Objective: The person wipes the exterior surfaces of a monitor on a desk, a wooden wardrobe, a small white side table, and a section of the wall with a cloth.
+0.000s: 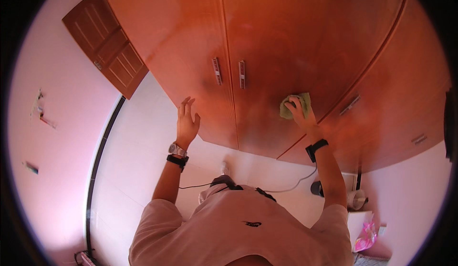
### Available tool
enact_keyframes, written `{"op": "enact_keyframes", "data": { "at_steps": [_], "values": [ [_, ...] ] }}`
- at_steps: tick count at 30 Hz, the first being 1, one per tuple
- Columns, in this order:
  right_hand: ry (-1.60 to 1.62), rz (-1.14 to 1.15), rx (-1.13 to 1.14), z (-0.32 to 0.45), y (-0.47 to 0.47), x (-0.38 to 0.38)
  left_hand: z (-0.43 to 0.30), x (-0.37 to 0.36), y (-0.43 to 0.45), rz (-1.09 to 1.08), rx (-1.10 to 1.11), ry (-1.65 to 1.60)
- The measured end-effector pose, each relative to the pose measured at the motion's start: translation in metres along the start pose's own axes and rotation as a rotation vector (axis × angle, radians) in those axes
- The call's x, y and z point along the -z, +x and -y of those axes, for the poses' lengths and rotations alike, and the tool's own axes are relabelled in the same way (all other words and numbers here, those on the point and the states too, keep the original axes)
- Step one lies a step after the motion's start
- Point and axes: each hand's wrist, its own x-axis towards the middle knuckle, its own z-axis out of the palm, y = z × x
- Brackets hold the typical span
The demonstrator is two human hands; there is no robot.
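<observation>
A tall reddish-brown wooden wardrobe (272, 44) with several doors stands before me. My right hand (300, 113) holds a green cloth (286, 113) flat against a middle door, near that door's right edge. Further left, my left hand (188, 123) is raised with its fingers spread and holds nothing; whether it touches the left door's edge I cannot tell. Two upright metal door handles, the left one (217, 71) and the right one (242, 74), flank the seam between two doors. Another handle (350, 105) sits on the door to the right of my right hand.
A brown panelled door (107, 44) stands at the upper left, beside a pink wall (61, 133). At the lower right are a whitish bucket (356, 199), a dark container (317, 188) and a pink plastic bag (365, 238). Thin cables run from both wrist straps towards my waist.
</observation>
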Motion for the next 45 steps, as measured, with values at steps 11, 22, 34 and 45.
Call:
{"op": "enact_keyframes", "data": {
  "at_steps": [11, 22, 34, 45],
  "values": [
    [-0.233, -0.831, 0.092, -0.028, 0.300, 0.274, -0.011, 0.085, 0.201, -0.414, -0.378, -0.010],
    [-0.084, -0.901, -0.139, 0.115, 0.363, 0.157, 0.085, 0.116, 0.307, -0.560, -0.834, 0.086],
    [-0.163, -0.553, -0.597, 0.229, 0.231, -0.024, 0.084, 0.111, 0.309, -0.516, -0.923, -0.026],
    [0.229, -0.627, -1.116, 0.276, 0.160, -0.168, 0.089, 0.105, 0.314, -0.551, -0.912, -0.062]
  ]
}}
